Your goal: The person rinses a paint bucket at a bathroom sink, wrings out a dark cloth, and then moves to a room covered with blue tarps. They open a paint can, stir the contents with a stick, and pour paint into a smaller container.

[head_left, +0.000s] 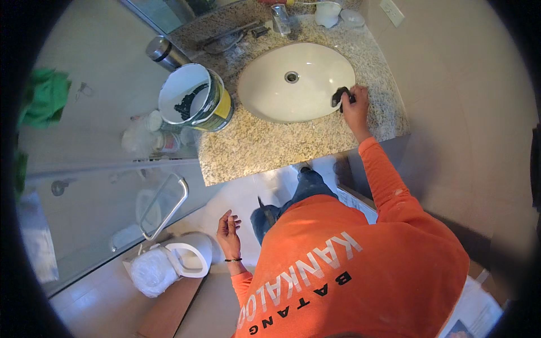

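Observation:
My right hand [356, 108] is closed on a small black object [341, 97], too dark to make out its kind. It presses this against the right rim of the oval white sink [265, 105], which is set in a speckled granite countertop [282, 141]. Below the counter's front edge, at the lower left, my left hand [228, 230] hangs free with its fingers apart and a little bent. Nothing shows in it, and a dark bracelet circles the wrist.
A paint bucket [217, 110] with dark smears stands on the counter's left, beside a steel flask [163, 52]. The faucet [280, 19] is behind the sink, with a white container [327, 14] to its right. A toilet [194, 253] and a glass panel with a handle [181, 197] are lower left.

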